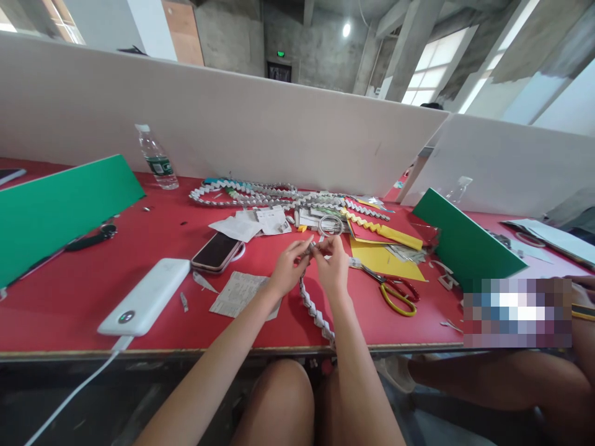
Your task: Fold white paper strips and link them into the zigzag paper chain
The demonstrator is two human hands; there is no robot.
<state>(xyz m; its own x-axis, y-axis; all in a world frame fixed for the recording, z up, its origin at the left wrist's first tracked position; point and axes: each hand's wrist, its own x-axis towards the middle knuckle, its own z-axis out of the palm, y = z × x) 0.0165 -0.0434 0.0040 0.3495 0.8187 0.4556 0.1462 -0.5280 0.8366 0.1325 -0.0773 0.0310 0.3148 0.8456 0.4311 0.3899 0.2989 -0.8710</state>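
My left hand (289, 267) and my right hand (332, 265) meet over the red table (93, 297), both pinched on the top end of a folded white paper chain (316, 313). The chain runs down between my wrists and hangs over the table's front edge. A roll of clear tape (330, 225) lies just beyond my fingertips. Yellow-handled scissors (393, 291) lie to the right of my right hand, by yellow paper sheets (385, 259).
A long finished paper chain (246, 192) lies at the back with paper scraps. A phone (216, 251), a white power bank (146, 296) with cable, a water bottle (157, 158) and green boards (56, 210) stand left. Another person's legs (511, 378) are at right.
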